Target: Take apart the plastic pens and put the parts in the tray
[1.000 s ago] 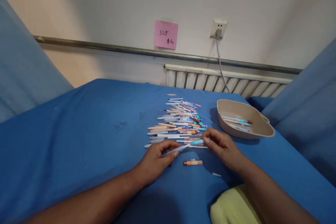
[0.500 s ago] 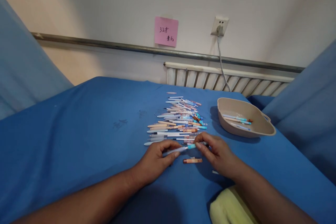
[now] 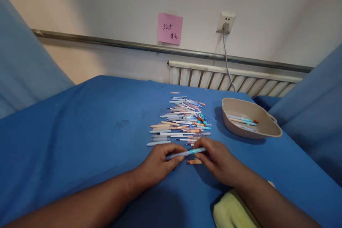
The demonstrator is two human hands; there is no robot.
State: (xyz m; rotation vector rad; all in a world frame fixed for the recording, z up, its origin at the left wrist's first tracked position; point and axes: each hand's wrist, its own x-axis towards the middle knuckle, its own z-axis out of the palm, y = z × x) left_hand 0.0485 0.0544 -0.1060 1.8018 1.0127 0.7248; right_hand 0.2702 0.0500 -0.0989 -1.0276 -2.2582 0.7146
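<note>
Blue-clothed surface (image 3: 80,131): just nearer us than the pen pile (image 3: 181,121), our left hand (image 3: 160,164) and right hand (image 3: 217,162) each pinch an end of one blue pen (image 3: 187,153), so it sits level and apart.

A plain blue cloth (image 3: 80,142) carries a beige tray (image 3: 267,130); a pink note (image 3: 170,28) marks the white wall (image 3: 267,14).

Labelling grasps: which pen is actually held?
The light-blue pen, gripped at both ends by left hand and right hand; the rest lie on the cloth or in the beige tray.
</note>
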